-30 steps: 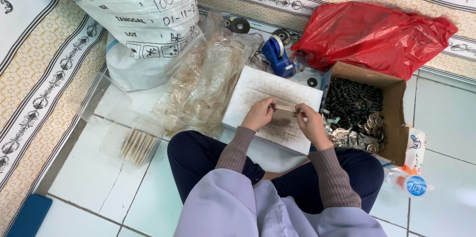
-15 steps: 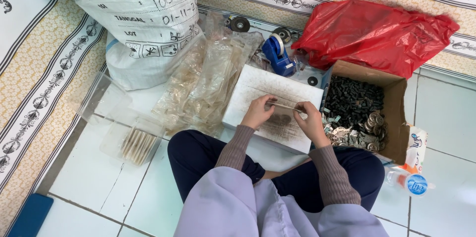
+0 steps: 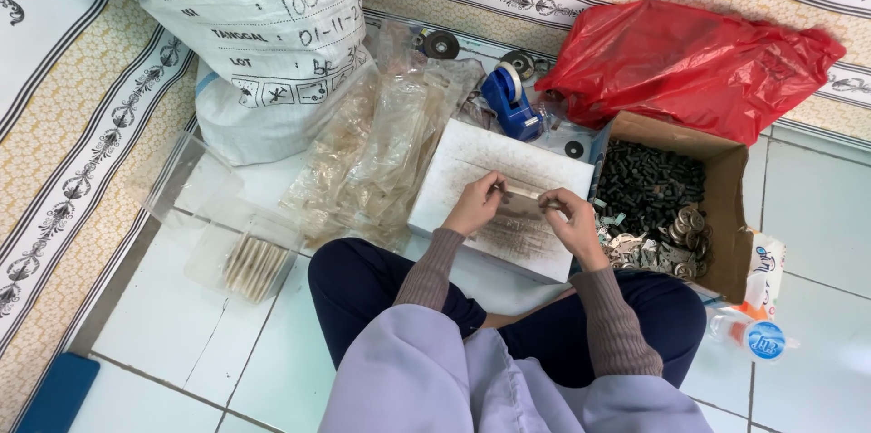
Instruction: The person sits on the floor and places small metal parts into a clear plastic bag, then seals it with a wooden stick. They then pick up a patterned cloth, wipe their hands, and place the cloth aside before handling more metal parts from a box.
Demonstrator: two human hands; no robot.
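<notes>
Bare tiles [image 3: 172, 342] leftward; cardboard box [image 3: 726, 206] close on the right.

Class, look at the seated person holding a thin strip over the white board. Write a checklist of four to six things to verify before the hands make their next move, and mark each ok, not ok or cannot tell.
1. Left hand pinches one end of the thin pale strip: ok.
2. Right hand has a grip on the other end: ok.
3. Strip lies over the flat white rectangular board: ok.
4. Open brown cardboard box of small dark pieces sits beside the right hand: ok.
5. Blue plastic tape dispenser stands behind the board: ok.
6. Strip straight and undamaged: cannot tell, too small.
</notes>
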